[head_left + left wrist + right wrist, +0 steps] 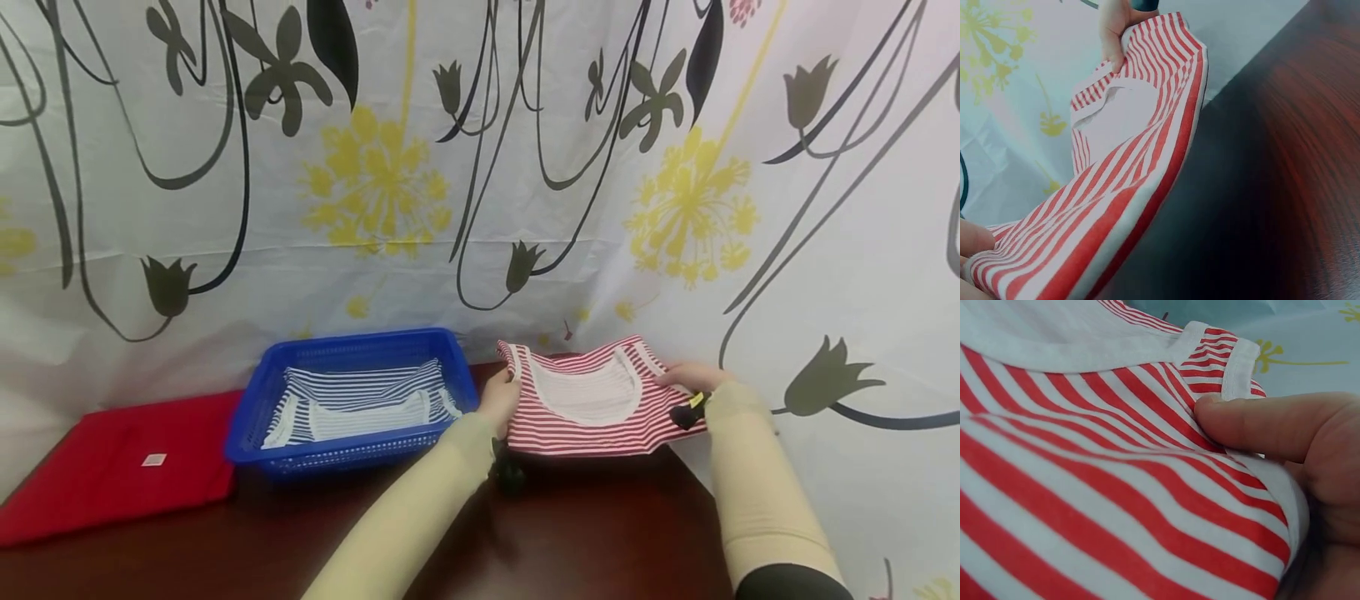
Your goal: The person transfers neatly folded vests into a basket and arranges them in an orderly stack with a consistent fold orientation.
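A red-and-white striped tank top (585, 432) with a white-trimmed neckline is stretched between my two hands, above the back right of the dark table. My left hand (498, 402) grips its left edge; in the left wrist view only some fingers (974, 240) show at the lower left. On the opposite edge, near the shoulder strap, my right hand (690, 377) pinches the fabric. Its thumb (1254, 422) lies on top of the cloth in the right wrist view, and the other fingers are partly hidden under it.
Left of the top stands a blue plastic basket (352, 450) holding a blue-and-white striped garment (360, 400). A red folded cloth (112, 467) with a small white label lies at the far left. Behind the dark wooden table (585, 533) hangs a flower-patterned curtain (480, 208).
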